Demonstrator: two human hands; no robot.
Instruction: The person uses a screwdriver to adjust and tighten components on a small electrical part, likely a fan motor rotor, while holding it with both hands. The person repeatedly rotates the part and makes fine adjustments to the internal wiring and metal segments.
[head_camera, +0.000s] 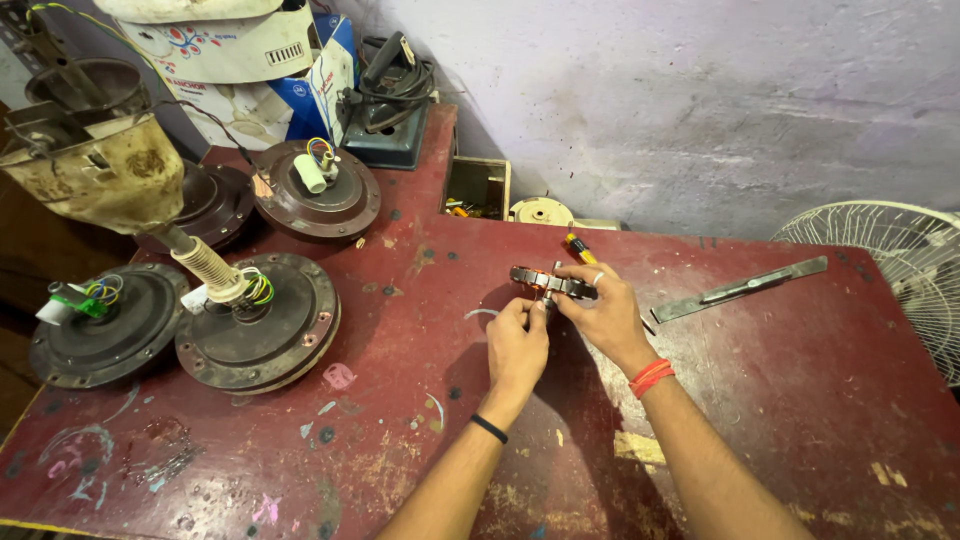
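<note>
While both hands (560, 320) grip it, the stator ring (552, 282) lies level, left-right.

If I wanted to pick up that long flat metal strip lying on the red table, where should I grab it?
Probably near the middle of the metal strip, coming from above and pinching across its narrow width. It lies flat and slanted on the red table, apart from the right hand, so both long edges look free. A mid-length grip should keep such a long, thin piece from tipping.
</note>
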